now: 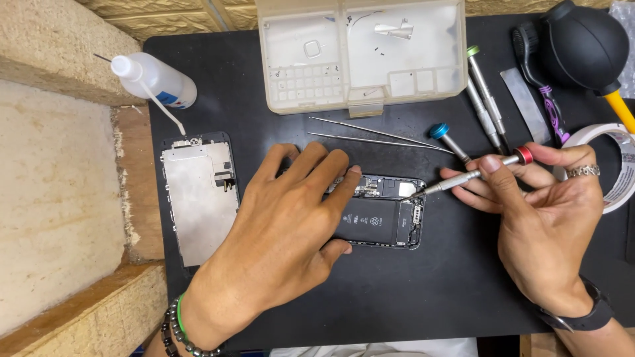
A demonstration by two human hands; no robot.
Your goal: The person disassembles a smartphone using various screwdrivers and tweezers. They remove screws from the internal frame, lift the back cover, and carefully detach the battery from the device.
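Note:
An opened phone body with a black battery lies in the middle of the black mat. My left hand rests flat on its left half, fingers spread over the frame and pinning it down. My right hand grips a slim silver screwdriver with a red cap; its tip touches the phone's upper right corner. The detached screen panel lies face down to the left of my left hand.
A clear plastic parts tray sits at the back. Tweezers, a blue-capped driver, two more drivers, a black air blower, a tape roll and a squeeze bottle surround the phone.

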